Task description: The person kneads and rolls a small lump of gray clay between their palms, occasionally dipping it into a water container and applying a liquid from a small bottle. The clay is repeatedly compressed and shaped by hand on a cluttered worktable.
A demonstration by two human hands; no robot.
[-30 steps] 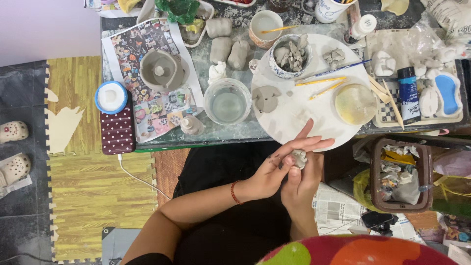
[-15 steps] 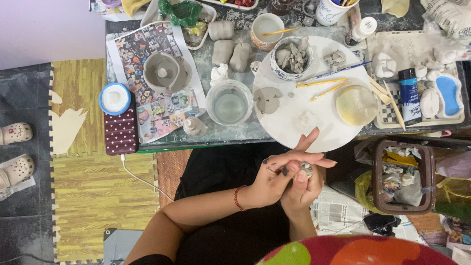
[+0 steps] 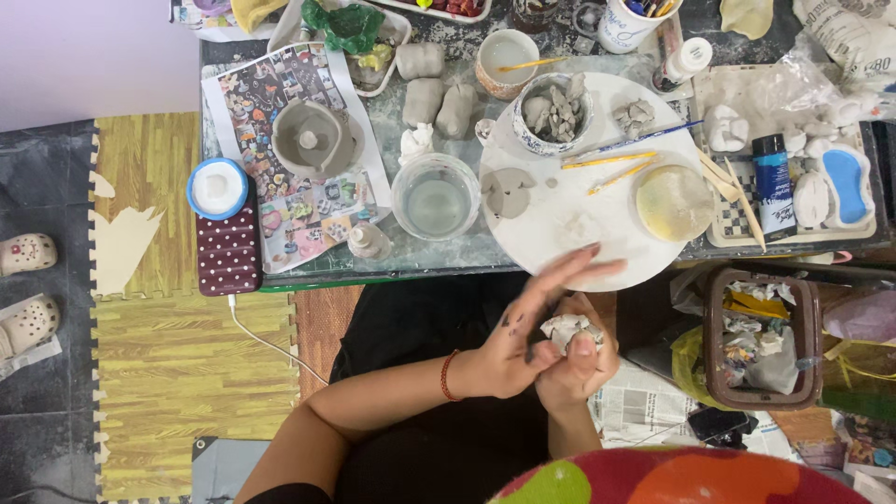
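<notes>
The step in hand looks like shaping a small lump of clay (image 3: 567,329), held low in the frame's centre, below the table (image 3: 439,257). The right hand (image 3: 577,359) grips it from underneath; the left hand (image 3: 523,336) presses it with fingers splayed flat. Next probably calls for gentle, even pressure.

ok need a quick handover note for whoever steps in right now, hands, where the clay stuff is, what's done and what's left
Right hand: closed around a small lump of grey clay, held over the lap.
Left hand: open, fingers spread, palm pressed against the lump.
Round white board on the table edge holds flat clay pieces; water bowl sits beside it.
Done: a grey clay bowl stands on the printed sheet.
Left: the lump is unshaped, not yet on the board.
</notes>
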